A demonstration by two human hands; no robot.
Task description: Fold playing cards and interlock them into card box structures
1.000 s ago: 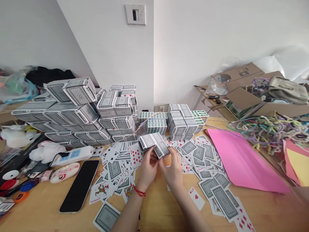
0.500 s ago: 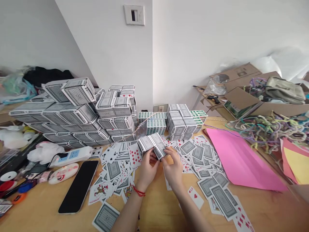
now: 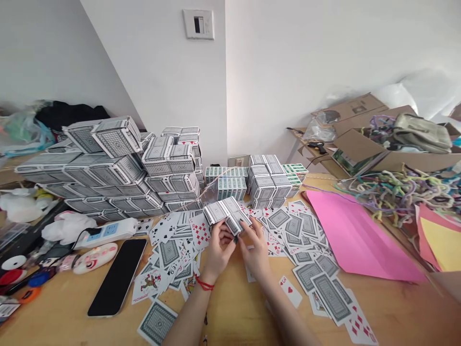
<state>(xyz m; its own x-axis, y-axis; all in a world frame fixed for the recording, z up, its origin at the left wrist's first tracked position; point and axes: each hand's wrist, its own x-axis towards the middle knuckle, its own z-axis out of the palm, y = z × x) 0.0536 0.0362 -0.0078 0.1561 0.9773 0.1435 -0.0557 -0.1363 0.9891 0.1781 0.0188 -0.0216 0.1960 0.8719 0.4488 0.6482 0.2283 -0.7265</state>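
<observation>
Between my hands is a block folded from grey-backed playing cards (image 3: 227,211), tilted above the table's middle. My left hand (image 3: 220,247), with a red string at its wrist, grips the block's near left side. On the near right side, the fingers of my right hand (image 3: 255,245) press against the same block, and both thumbs meet near its front corner. Loose playing cards (image 3: 169,252) lie scattered to the left, some face up. More loose cards (image 3: 306,240) spread to the right, with a three of hearts (image 3: 290,291) beside my right forearm.
Stacked card blocks (image 3: 108,173) rise at the back left, and a smaller stack (image 3: 270,182) stands behind my hands beside green-and-white card blocks (image 3: 231,186). A phone (image 3: 118,278) and a power strip (image 3: 108,232) lie left. Pink paper (image 3: 356,235) and tangled yarn (image 3: 406,192) lie right.
The card block has turned slightly and come a little lower in my hands. My right fingers have shifted along its right side, and the thumbs have drawn closer at the front corner.
</observation>
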